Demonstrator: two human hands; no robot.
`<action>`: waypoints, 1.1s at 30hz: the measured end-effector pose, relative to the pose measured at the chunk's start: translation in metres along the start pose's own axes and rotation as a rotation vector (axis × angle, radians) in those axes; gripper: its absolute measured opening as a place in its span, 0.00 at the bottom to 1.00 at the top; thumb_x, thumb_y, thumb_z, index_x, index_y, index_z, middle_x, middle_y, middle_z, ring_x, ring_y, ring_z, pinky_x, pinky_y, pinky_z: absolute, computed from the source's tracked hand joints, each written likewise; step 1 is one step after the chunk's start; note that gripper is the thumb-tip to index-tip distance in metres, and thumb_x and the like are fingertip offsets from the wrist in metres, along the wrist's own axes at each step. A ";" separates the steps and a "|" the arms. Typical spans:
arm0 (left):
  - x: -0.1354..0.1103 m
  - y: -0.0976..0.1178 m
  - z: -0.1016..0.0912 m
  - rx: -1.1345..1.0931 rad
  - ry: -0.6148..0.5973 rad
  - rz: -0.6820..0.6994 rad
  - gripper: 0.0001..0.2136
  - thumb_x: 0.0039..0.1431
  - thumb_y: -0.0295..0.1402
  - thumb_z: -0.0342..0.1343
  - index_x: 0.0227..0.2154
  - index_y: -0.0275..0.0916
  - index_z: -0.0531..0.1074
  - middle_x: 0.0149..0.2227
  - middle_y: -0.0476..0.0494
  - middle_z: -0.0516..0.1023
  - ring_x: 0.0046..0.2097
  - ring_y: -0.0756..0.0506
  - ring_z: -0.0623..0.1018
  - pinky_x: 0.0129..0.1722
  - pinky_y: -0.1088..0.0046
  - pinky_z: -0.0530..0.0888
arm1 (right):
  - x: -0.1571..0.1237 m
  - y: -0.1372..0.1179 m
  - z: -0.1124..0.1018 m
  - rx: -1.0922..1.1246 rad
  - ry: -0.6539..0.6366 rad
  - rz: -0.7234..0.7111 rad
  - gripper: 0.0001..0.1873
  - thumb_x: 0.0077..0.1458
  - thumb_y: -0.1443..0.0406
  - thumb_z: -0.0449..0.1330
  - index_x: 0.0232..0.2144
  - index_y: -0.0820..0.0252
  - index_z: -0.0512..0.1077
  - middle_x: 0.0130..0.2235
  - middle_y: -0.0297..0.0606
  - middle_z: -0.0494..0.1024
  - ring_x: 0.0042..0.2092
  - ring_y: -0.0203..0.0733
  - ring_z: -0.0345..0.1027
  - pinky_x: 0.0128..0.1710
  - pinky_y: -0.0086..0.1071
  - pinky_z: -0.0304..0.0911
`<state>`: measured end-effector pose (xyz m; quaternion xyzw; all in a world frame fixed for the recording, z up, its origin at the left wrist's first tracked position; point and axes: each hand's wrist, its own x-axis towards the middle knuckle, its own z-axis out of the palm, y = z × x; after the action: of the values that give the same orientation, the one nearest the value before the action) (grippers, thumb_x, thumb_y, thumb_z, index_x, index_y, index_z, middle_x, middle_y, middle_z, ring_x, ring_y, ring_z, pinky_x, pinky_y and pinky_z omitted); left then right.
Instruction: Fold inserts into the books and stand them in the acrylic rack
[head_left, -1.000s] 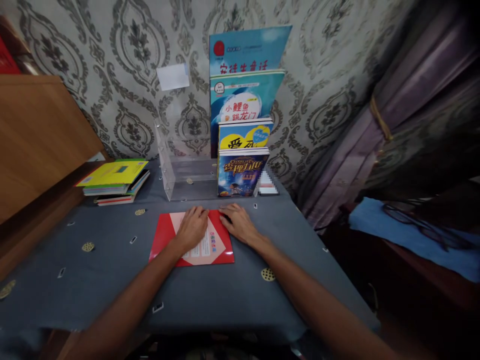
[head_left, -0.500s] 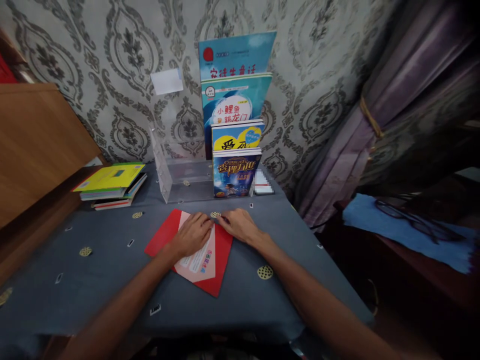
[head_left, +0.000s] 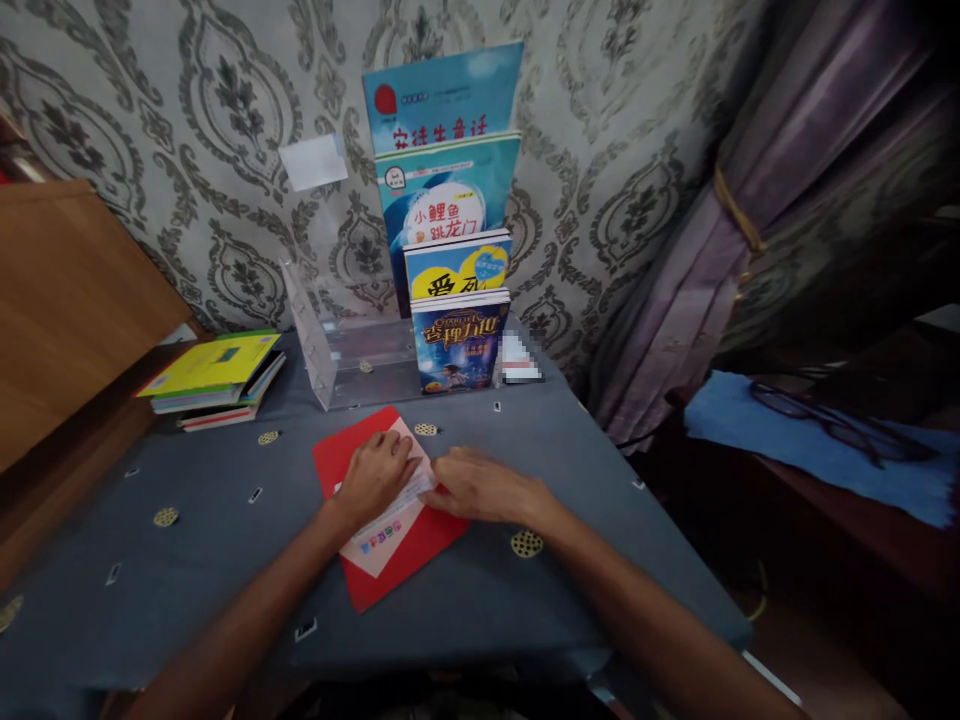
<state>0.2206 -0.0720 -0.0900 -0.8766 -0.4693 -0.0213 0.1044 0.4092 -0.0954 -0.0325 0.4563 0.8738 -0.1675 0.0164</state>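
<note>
A thin red-and-pink book (head_left: 375, 590) with coloured printed characters lies turned at an angle on the cloth-covered table. My left hand (head_left: 375, 472) rests on top of it, fingers slightly bent and a little apart, covering part of the pink panel. At the book's right side is my right hand (head_left: 476, 485). Its fingers are curled in, the thumb on the cover and the other fingers at the edge, partly hidden. Behind the hands, a clear acrylic rack (head_left: 311, 345) holds several upright books, with a dark blue book (head_left: 459, 345) in front.
A stack of books with a yellow one (head_left: 214, 365) on top lies at the left beside a wooden panel (head_left: 67, 300). A patterned wall stands behind the rack. To the right hangs a tied purple curtain (head_left: 697, 300). Glasses (head_left: 840, 420) lie on a blue cloth (head_left: 720, 420).
The book has turned on the table, its printed characters now lower left. My right hand has come nearer and grips its right edge; my left hand stays on top. The view has shifted slightly.
</note>
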 end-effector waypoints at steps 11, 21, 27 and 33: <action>0.018 -0.009 -0.001 -0.310 0.032 0.212 0.12 0.71 0.36 0.46 0.41 0.39 0.74 0.41 0.43 0.78 0.42 0.45 0.78 0.42 0.70 0.73 | 0.020 -0.016 0.038 0.858 -0.734 -0.302 0.19 0.63 0.57 0.60 0.24 0.61 0.69 0.19 0.28 0.74 0.20 0.32 0.69 0.24 0.25 0.66; 0.012 0.012 0.031 -0.210 0.030 -0.146 0.26 0.67 0.38 0.49 0.64 0.33 0.60 0.68 0.25 0.60 0.70 0.31 0.58 0.65 0.41 0.58 | 0.046 0.048 0.038 1.209 0.126 -0.117 0.28 0.54 0.42 0.59 0.32 0.63 0.74 0.22 0.36 0.78 0.20 0.34 0.69 0.22 0.26 0.64; -0.011 0.017 0.020 -0.334 -0.012 0.093 0.27 0.69 0.47 0.46 0.65 0.38 0.60 0.70 0.30 0.59 0.72 0.36 0.56 0.68 0.45 0.55 | 0.065 0.073 0.058 1.076 0.703 0.141 0.16 0.60 0.53 0.55 0.34 0.60 0.73 0.30 0.39 0.81 0.31 0.39 0.75 0.32 0.30 0.67; -0.013 0.004 -0.008 -0.420 -0.114 0.210 0.30 0.65 0.48 0.54 0.65 0.41 0.59 0.70 0.32 0.58 0.72 0.39 0.56 0.69 0.49 0.55 | 0.051 0.072 0.060 0.960 0.687 0.101 0.13 0.61 0.59 0.55 0.38 0.59 0.76 0.31 0.39 0.82 0.35 0.43 0.77 0.39 0.34 0.68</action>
<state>0.2169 -0.0861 -0.0849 -0.9229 -0.3658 -0.0578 -0.1052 0.4303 -0.0354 -0.1182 0.4819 0.6327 -0.3859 -0.4675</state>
